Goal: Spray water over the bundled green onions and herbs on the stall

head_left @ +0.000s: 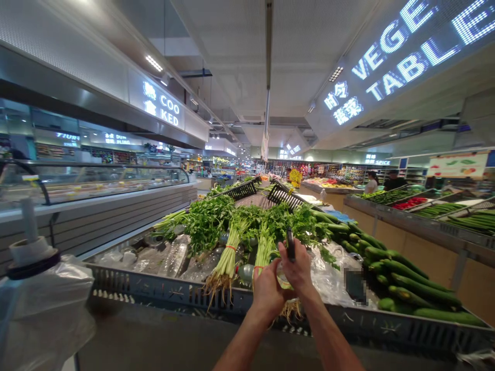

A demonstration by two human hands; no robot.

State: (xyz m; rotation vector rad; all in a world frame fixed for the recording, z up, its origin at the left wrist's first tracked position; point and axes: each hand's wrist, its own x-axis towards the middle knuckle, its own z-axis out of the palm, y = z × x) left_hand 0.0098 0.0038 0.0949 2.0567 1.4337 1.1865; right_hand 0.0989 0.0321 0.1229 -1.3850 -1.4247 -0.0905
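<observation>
Low over the front of the vegetable stand, my left hand (268, 293) is closed around the lower stalks of a bunch of celery (265, 245), whose leaves point away from me and whose roots hang over the front edge. Close beside it, my right hand (297, 265) grips a small black object (290, 245), with its kind not clear. Some stalks between the hands are partly hidden by my fingers. To the left lies another celery bunch (229, 252) with a red band and bare roots. A plastic bottle (246, 272) lies between the two bunches.
A grey crate edge (154, 287) runs along the front. Cucumbers (406, 275) are heaped at right, beside clear plastic (325, 273). A roll of plastic bags (42, 309) stands at near left. Two people (393, 180) are far off at right.
</observation>
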